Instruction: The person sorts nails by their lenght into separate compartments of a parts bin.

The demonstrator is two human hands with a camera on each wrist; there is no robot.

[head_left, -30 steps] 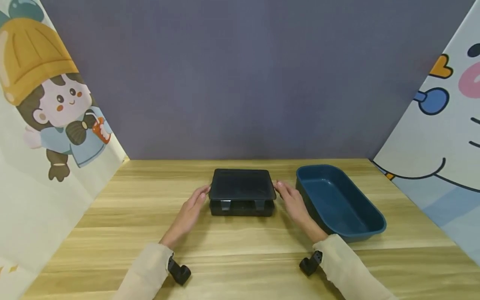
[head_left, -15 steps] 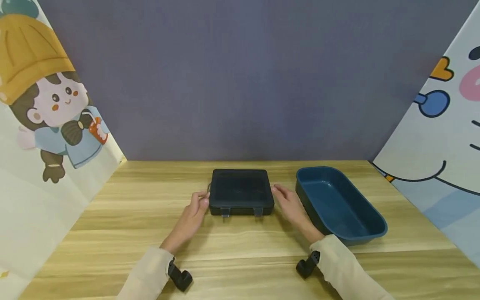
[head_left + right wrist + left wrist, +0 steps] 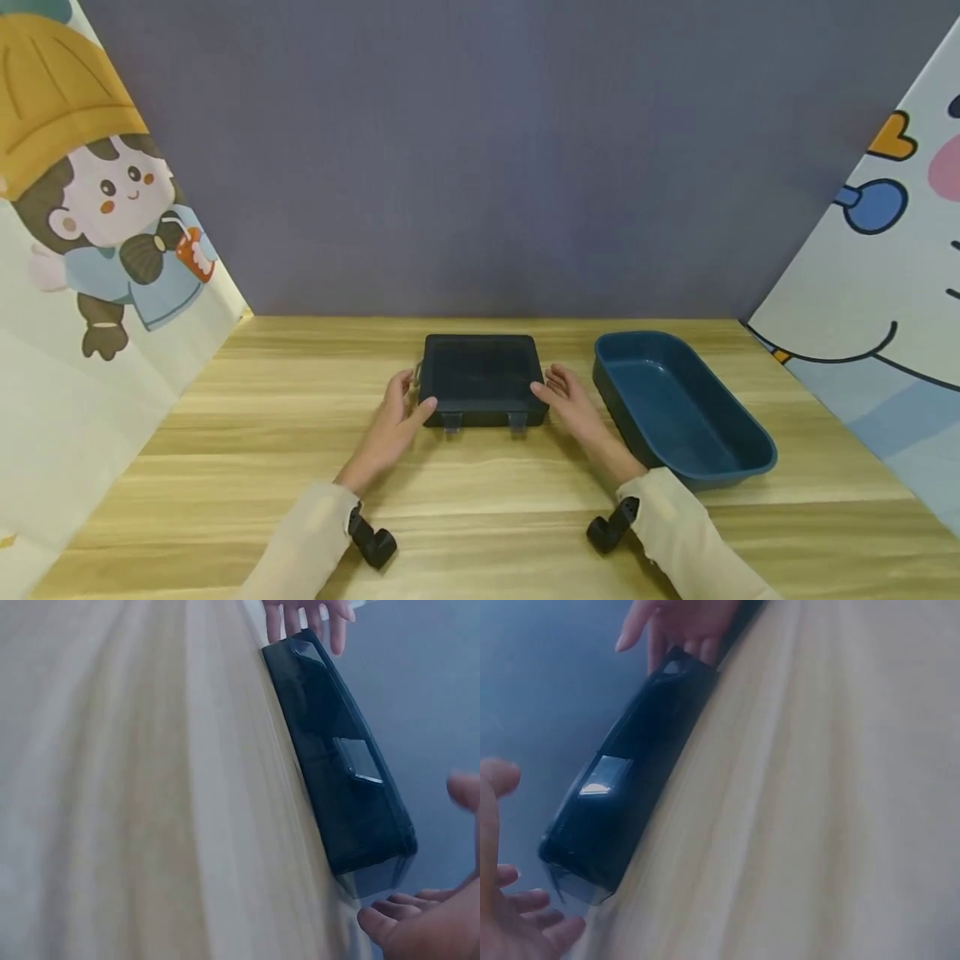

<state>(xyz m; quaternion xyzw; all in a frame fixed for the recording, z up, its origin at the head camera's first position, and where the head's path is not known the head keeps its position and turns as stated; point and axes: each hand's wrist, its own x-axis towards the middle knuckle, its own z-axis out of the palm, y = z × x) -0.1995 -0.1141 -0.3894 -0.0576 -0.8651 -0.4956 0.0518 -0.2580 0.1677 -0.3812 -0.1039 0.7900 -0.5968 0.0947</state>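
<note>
A dark, see-through plastic case lies flat on the wooden table with its lid down. Two clear latches on its front stick outward from the wall. At the case's left side is my left hand, thumb spread over the front left corner and fingers beside the wall. My right hand mirrors it on the right, its thumb reaching over the lid's edge. In the left wrist view, a gap shows between the left fingers and the case's end. The right fingers sit close by the other end.
A deep blue plastic tub stands on the table, just right of my right forearm. Behind the case rises a grey back panel. Printed cartoon panels flank the table on both sides.
The case's lid, a second ago raised at the front, has come down onto the base. Both thumbs have since spread out over the front corners.
</note>
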